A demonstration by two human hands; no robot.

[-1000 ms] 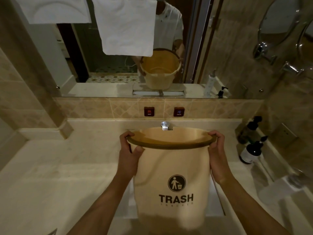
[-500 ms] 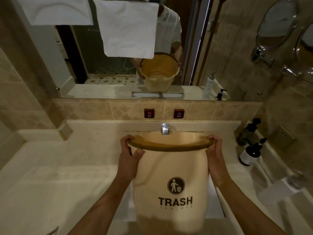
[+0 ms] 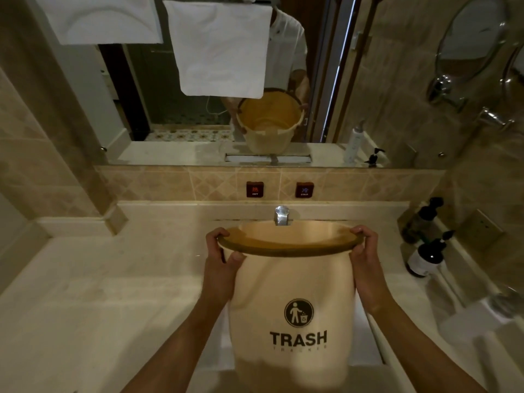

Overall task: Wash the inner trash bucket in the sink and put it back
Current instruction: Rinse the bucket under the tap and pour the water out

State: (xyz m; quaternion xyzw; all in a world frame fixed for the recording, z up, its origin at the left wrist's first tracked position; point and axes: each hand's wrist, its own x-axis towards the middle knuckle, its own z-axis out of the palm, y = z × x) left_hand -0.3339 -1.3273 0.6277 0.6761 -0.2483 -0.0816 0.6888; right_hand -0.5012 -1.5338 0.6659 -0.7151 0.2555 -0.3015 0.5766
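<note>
Hands (image 3: 292,268) grip bucket (image 3: 292,307) rim over sink (image 3: 365,353).

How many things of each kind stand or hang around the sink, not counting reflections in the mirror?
Trash bucket: 1
White towels: 2
Dark pump bottles: 2
Hot and cold buttons: 2
Faucet: 1
Total: 8

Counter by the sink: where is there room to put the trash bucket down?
The widest bare patch of counter is left of the sink, between the left hand and the tiled wall. The right side is crowded: two dark pump bottles stand by the wall. The bucket itself hangs over the sink under the faucet.
</note>
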